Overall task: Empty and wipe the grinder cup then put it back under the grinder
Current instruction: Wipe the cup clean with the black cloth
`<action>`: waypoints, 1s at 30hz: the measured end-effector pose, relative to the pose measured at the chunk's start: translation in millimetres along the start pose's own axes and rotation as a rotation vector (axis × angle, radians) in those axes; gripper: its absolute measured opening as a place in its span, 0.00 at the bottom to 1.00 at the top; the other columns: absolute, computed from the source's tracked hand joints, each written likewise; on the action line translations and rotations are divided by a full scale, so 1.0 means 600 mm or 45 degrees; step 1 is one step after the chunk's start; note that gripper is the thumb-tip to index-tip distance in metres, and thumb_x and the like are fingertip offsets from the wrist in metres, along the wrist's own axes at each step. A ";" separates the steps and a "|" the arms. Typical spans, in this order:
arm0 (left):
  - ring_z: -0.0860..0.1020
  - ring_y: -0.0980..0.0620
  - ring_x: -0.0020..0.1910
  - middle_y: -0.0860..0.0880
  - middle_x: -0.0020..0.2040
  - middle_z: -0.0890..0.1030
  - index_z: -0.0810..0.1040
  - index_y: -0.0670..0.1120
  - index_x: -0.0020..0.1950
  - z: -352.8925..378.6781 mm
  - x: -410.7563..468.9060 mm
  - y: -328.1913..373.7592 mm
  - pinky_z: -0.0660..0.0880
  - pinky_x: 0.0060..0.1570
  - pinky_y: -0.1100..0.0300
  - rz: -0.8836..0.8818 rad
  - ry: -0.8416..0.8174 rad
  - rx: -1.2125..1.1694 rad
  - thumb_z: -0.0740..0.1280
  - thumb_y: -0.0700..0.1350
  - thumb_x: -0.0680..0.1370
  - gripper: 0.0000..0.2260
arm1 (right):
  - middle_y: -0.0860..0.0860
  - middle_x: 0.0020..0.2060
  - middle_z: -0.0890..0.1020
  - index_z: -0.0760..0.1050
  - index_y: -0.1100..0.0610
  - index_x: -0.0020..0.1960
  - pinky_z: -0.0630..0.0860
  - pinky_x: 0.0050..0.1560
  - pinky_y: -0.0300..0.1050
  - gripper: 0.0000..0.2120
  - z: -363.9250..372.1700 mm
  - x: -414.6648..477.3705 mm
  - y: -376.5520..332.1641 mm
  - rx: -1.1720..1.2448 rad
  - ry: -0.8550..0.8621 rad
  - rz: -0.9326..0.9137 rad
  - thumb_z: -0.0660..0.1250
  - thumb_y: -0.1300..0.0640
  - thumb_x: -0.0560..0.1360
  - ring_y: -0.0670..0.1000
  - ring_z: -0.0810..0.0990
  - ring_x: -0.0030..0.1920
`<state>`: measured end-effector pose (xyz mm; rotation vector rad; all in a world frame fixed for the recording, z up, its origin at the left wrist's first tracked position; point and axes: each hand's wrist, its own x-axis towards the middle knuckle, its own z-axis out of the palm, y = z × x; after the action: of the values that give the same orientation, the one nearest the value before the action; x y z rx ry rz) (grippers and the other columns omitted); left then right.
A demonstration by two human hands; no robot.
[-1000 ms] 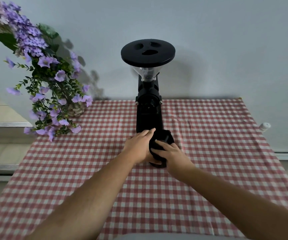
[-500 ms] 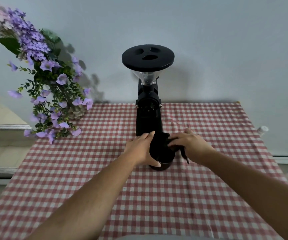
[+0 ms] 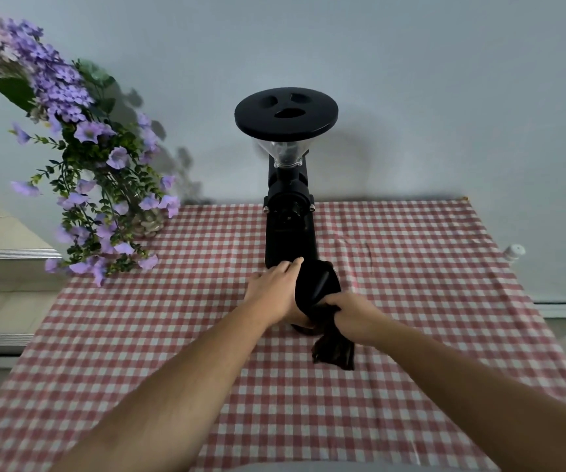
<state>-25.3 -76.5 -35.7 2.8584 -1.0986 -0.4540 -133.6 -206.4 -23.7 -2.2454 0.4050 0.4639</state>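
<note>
The black grinder cup [image 3: 319, 287] stands on the checked cloth just in front of the tall black grinder [image 3: 290, 219]. My left hand [image 3: 274, 292] wraps around the cup's left side and holds it. My right hand [image 3: 351, 316] sits at the cup's near right rim, closed on a dark cloth [image 3: 334, 347] whose loose end hangs down onto the table. Part of the cloth drapes over the cup's opening. The cup's inside is hidden.
A red-and-white checked tablecloth [image 3: 411, 318] covers the table. A vase of purple flowers [image 3: 97, 185] stands at the back left. A small white bottle [image 3: 514, 251] sits past the right edge, by the wall. Steps lie to the left.
My right hand has swung from the cup's far right rim round to its near right rim, dragging the dark cloth with it. The left hand has stayed on the cup.
</note>
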 end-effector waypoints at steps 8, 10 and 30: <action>0.54 0.50 0.77 0.50 0.80 0.49 0.41 0.51 0.79 -0.015 0.014 0.015 0.57 0.74 0.48 0.237 -0.083 0.062 0.77 0.64 0.63 0.58 | 0.44 0.64 0.75 0.72 0.44 0.65 0.73 0.57 0.47 0.19 -0.043 0.018 0.030 -1.070 -0.065 -0.482 0.61 0.61 0.78 0.52 0.68 0.60; 0.56 0.50 0.77 0.50 0.80 0.50 0.43 0.51 0.79 -0.009 0.016 0.012 0.59 0.72 0.48 0.211 -0.067 0.074 0.76 0.66 0.63 0.58 | 0.44 0.65 0.74 0.74 0.46 0.64 0.69 0.60 0.48 0.16 -0.064 0.024 0.030 -1.348 0.045 -0.649 0.60 0.59 0.78 0.54 0.67 0.61; 0.62 0.49 0.74 0.52 0.79 0.52 0.44 0.51 0.79 0.010 0.012 0.004 0.64 0.70 0.47 0.130 -0.043 -0.074 0.75 0.66 0.62 0.58 | 0.48 0.73 0.63 0.70 0.49 0.69 0.68 0.69 0.45 0.26 -0.007 0.018 0.023 -0.198 0.329 -0.365 0.56 0.70 0.76 0.51 0.65 0.71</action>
<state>-23.6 -83.0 -43.1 2.7393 -1.2093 -0.5208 -129.3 -220.1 -34.7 -2.4748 0.1751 0.0559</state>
